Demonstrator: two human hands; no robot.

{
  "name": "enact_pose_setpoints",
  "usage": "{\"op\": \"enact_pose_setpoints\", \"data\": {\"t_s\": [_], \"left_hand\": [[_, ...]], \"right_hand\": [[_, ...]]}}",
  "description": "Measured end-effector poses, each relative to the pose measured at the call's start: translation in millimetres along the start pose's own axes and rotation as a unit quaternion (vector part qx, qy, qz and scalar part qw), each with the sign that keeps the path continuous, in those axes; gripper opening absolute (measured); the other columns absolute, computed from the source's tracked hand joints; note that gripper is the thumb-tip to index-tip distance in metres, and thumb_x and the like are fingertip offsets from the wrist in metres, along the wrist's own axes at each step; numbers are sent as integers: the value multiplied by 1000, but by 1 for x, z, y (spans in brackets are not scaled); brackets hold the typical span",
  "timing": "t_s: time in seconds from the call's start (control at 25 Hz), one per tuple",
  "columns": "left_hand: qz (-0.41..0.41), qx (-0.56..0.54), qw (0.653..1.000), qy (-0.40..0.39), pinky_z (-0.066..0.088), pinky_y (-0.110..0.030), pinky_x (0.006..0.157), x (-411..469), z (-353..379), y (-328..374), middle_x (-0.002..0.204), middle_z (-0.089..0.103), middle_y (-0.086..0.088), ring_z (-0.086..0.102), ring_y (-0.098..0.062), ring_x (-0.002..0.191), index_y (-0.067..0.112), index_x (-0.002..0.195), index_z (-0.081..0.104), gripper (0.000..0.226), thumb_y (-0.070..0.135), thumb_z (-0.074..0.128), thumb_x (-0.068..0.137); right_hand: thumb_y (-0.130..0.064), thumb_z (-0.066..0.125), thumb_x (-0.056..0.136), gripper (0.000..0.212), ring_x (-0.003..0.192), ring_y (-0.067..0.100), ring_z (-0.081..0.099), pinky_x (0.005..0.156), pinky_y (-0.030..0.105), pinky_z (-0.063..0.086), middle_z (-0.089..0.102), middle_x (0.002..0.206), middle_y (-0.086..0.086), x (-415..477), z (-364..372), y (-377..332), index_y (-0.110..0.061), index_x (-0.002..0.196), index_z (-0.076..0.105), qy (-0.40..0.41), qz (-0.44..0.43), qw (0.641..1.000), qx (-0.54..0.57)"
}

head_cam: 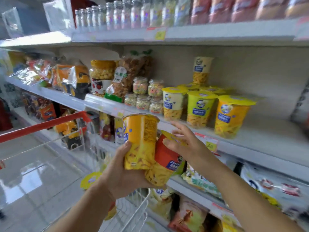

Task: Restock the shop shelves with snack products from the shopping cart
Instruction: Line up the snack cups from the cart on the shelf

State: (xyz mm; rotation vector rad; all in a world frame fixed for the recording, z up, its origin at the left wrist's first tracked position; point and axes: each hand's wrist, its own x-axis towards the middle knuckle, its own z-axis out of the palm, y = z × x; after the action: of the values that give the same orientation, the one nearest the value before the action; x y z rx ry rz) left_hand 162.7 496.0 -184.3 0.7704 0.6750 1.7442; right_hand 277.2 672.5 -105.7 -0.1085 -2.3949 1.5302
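Observation:
My left hand [123, 171] grips an orange snack cup [141, 141] upright and also props a red snack cup [164, 159] that leans against it. My right hand [185, 141] rests on the red cup's yellow lid, fingers spread. Both cups are held in front of the middle shelf [250, 143], just below its edge. On that shelf stand matching cups: a white one [173, 104], a green one [199, 109] and an orange one [231, 117], with one more stacked behind. The shopping cart [50, 124] with a red handle is at lower left; another yellow-lidded cup [91, 180] lies in it.
Left of the shelf cups are small jars of coloured sweets [147, 96], bagged snacks [127, 76] and foil packets [70, 77]. Bottles [117, 14] line the top shelf. Lower shelves hold bags [274, 186]. Bare shelf space lies right of the orange cup. Glossy floor at left.

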Motion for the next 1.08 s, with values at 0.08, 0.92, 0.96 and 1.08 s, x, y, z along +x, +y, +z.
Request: {"op": "enact_pose_setpoints", "data": {"t_s": [0.08,0.92,0.96,1.08], "left_hand": [[0,-7,999,-42,5,-79,110,24,7,-10,161,16,-25,11,-51,146,11,156,23,84,59,51,94],[-23,-83,994,-72,0,-67,118,69,36,-79,164,18,-17,15,-38,151,16,159,21,109,82,53,78],[-16,-87,993,-80,-2,-70,117,68,33,-83,165,14,-17,11,-39,152,17,160,14,113,85,50,77],[-8,-66,997,-49,1,-68,117,62,20,-94,165,13,-17,10,-42,151,17,159,-3,106,76,47,87]], "right_hand": [[-93,48,57,80,124,-9,39,86,12,38,43,135,-23,-12,-20,-5,-64,130,32,58,-44,995,-71],[-57,78,66,66,90,6,69,71,24,56,69,109,-10,28,-52,-30,-35,125,56,-92,124,984,-93],[-50,79,68,64,85,5,70,64,22,54,70,106,-8,31,-48,-29,-33,125,57,-79,108,989,-66],[-39,80,65,60,80,1,69,59,18,52,68,111,-8,30,-36,-33,-29,120,57,13,-1,998,69]]}}
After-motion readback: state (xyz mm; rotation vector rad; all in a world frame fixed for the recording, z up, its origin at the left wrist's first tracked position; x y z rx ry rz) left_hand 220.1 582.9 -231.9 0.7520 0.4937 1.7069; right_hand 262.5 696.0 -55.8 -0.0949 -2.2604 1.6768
